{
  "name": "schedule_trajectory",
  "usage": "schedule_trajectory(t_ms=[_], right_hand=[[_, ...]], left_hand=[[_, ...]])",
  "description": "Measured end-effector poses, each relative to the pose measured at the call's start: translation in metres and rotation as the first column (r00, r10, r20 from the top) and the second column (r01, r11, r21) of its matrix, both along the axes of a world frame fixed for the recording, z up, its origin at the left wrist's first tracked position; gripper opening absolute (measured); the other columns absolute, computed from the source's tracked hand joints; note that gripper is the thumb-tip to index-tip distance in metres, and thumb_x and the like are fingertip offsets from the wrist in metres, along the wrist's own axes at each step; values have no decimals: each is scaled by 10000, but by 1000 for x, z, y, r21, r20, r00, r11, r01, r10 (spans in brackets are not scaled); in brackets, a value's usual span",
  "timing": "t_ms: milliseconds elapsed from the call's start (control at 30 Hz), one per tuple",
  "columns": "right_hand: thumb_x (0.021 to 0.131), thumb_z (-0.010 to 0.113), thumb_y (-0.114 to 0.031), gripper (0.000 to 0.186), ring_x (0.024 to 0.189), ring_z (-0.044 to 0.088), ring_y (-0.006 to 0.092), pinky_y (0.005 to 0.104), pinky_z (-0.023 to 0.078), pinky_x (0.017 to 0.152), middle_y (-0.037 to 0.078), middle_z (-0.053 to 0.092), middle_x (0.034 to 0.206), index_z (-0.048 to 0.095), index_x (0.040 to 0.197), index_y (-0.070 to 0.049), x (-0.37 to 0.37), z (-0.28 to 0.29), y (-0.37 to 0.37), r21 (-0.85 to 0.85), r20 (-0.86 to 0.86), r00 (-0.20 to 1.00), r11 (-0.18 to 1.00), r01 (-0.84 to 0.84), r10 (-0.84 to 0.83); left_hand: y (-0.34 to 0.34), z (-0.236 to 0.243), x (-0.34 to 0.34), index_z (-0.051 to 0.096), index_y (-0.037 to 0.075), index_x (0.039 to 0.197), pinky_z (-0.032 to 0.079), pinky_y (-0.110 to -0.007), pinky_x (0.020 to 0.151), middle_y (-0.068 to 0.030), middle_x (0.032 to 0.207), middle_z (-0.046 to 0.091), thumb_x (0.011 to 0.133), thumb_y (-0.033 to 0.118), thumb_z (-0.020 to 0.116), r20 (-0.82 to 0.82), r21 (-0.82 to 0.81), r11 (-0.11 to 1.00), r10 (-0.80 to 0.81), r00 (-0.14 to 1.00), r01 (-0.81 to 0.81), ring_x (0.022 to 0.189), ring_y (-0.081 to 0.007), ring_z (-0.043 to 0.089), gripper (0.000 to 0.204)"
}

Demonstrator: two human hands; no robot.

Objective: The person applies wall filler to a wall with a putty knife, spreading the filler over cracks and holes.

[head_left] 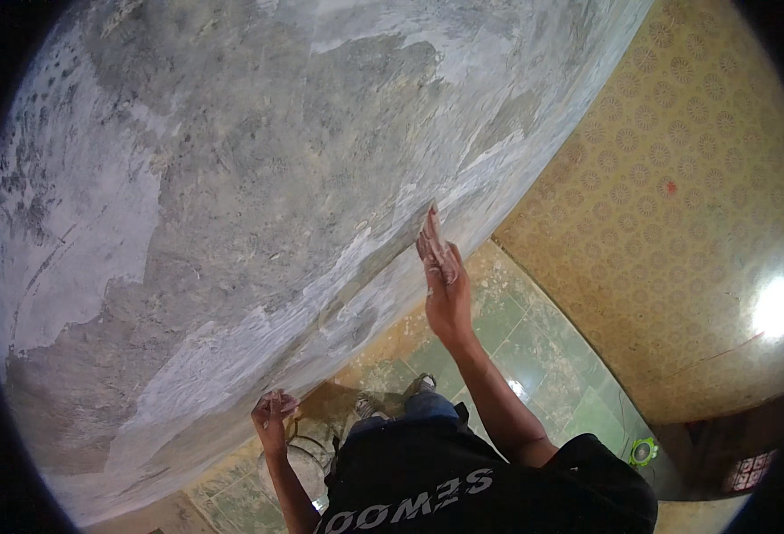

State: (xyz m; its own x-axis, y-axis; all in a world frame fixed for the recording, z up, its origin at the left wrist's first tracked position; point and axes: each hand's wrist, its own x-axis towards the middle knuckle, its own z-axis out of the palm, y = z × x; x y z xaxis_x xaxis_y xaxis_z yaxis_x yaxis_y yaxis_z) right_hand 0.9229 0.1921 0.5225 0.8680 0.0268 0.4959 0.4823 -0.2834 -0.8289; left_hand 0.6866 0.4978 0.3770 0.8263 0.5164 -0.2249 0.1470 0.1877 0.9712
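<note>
A large grey wall (pixel 258 178) with uneven white patches of plaster fills the left and middle of the view. My right hand (pixel 443 276) is raised at the wall's lower right side, its fingers stretched upward and smeared with white plaster. The fingertips are at or very near the wall surface; contact cannot be made out. Lower on the left, my left hand (pixel 272 416) is near the wall with its fingers curled in. Something pale shows at those fingers, too small to name. A long ridge runs along the wall between both hands.
Below my left hand stands a round container (pixel 296 467), partly hidden by my arm. Green floor tiles (pixel 543 356) with pale smears lie around my feet. A yellow patterned wall (pixel 668 196) rises on the right. A round bright-green object (pixel 644 451) sits at the lower right.
</note>
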Motion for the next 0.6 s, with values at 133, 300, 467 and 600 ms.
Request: schedule_trajectory(t_ms=[133, 300, 467, 600], right_hand=[[985, 507, -83, 360, 1182, 511, 459, 442, 419, 1024, 298, 501, 1286, 516, 1310, 70, -43, 8, 34, -92, -65, 995, 993, 71, -77], [976, 485, -46, 376, 1241, 463, 415, 410, 382, 1064, 223, 505, 1317, 530, 1346, 4, -82, 9, 57, -303, 47, 986, 943, -140, 162], [953, 510, -25, 471, 1278, 455, 398, 467, 369, 1089, 204, 490, 1376, 472, 1423, -39, -94, -78, 40, -80, -217, 920, 933, -350, 326], [996, 405, 56, 442, 1433, 342, 264, 378, 315, 1162, 115, 325, 1587, 444, 1435, 25, -60, -102, 17, 675, -302, 796, 708, -210, 525]], left_hand=[[7, -17, -8, 696, -44, 1036, 601, -328, 696, -115, 896, 713, 1005, 191, 605, -6, 19, 1000, 1, 1000, -1, 784, -215, 717, 254], [-1, -16, -12, 696, -41, 1023, 606, -336, 722, -105, 900, 706, 1009, 184, 595, 47, -2, 1000, 26, 999, -26, 832, -207, 707, 247], [-6, 7, -7, 679, -58, 1065, 602, -361, 752, -110, 942, 701, 1010, 195, 588, -45, 29, 999, -38, 998, 39, 844, -220, 706, 275], [-11, 2, -25, 670, -65, 1101, 594, -366, 767, -131, 934, 710, 1005, 266, 591, -50, 46, 998, 41, 998, -39, 841, -235, 712, 353]])
